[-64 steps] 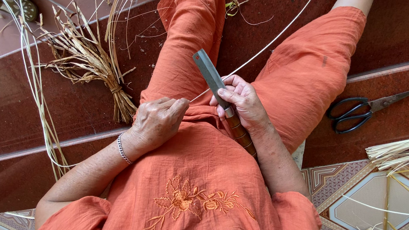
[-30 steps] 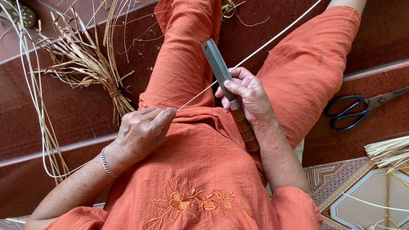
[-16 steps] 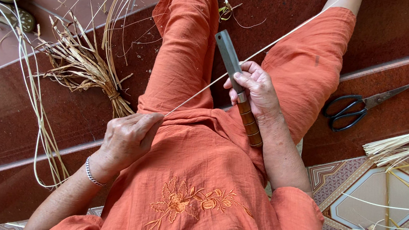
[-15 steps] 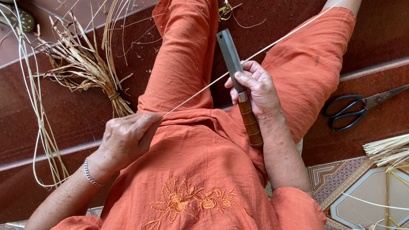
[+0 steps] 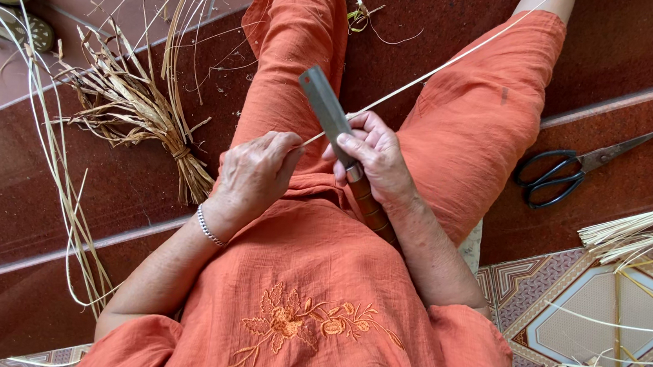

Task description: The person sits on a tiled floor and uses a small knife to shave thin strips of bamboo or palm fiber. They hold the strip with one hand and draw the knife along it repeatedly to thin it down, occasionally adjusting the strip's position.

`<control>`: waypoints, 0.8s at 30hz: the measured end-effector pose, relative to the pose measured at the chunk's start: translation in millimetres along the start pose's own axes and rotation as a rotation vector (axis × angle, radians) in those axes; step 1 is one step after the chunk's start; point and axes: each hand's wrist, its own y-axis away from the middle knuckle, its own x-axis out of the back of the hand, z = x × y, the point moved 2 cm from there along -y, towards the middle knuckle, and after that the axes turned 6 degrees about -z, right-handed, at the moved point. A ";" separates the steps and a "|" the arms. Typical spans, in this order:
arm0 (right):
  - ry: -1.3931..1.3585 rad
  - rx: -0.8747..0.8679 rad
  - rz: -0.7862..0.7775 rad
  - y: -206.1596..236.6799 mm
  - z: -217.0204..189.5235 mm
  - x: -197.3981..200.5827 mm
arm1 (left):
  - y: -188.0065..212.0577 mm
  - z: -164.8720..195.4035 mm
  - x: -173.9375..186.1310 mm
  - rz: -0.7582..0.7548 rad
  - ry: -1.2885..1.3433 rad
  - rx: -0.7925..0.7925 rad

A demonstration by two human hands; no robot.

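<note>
Top: loose orange tunic, short sleeves, embroidered flower on the chest.
Trousers: matching orange, cropped.
Left wrist: thin silver bracelet.

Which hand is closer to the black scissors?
Right. The right hand grips the knife on the scissors' side; the left hand pinches the strip, farther away.

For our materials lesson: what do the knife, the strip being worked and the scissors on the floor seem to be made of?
Knife: dull grey metal blade, probably steel; brown handle, likely wood, with a pale metal band. Strip: pale, thin and matte, apparently split cane or bamboo. Scissors: dark grey metal blades, black loops, perhaps painted.
</note>
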 end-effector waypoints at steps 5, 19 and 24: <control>-0.039 -0.036 -0.027 0.9 2.7 4.7 | -8.4 0.6 1.7 -0.058 0.088 0.004; -0.060 0.052 0.039 6.0 -2.2 43.2 | 36.5 -35.7 2.0 -0.202 0.300 0.126; -0.093 0.079 0.069 5.9 -9.1 47.7 | 45.8 -46.0 8.9 -0.239 0.360 0.151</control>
